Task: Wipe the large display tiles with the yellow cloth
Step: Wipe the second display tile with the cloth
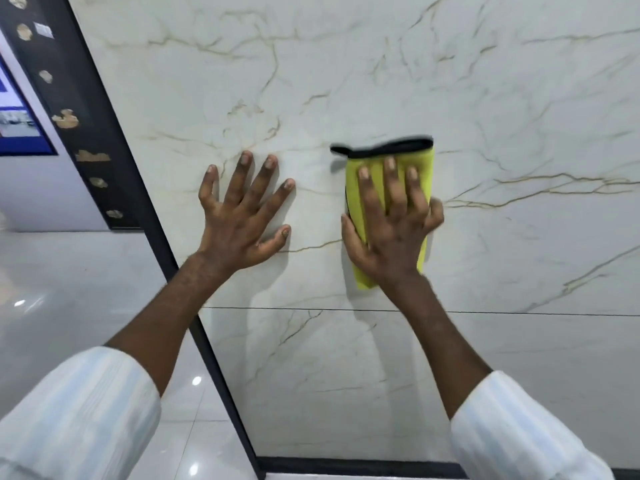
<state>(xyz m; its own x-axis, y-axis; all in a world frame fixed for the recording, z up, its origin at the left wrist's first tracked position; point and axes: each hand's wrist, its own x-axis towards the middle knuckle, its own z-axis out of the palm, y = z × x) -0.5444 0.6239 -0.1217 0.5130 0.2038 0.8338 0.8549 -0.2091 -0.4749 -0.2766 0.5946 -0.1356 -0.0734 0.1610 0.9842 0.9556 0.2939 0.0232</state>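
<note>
A large white marble-look display tile point(381, 81) with thin gold veins fills most of the view, standing upright. A second tile point(346, 375) sits below it, under a thin horizontal joint. My right hand point(391, 223) presses a folded yellow cloth point(356, 192) with a black edge flat against the upper tile, fingers spread over it. To its left, my left hand point(242, 216) lies flat on the same tile, fingers apart, holding nothing.
A dark frame point(145, 188) runs diagonally along the tiles' left edge and a dark strip point(346, 464) along the bottom. Left of it are glossy white floor tiles point(69, 289), a black panel with beige patches point(65, 98) and a blue poster point(17, 126).
</note>
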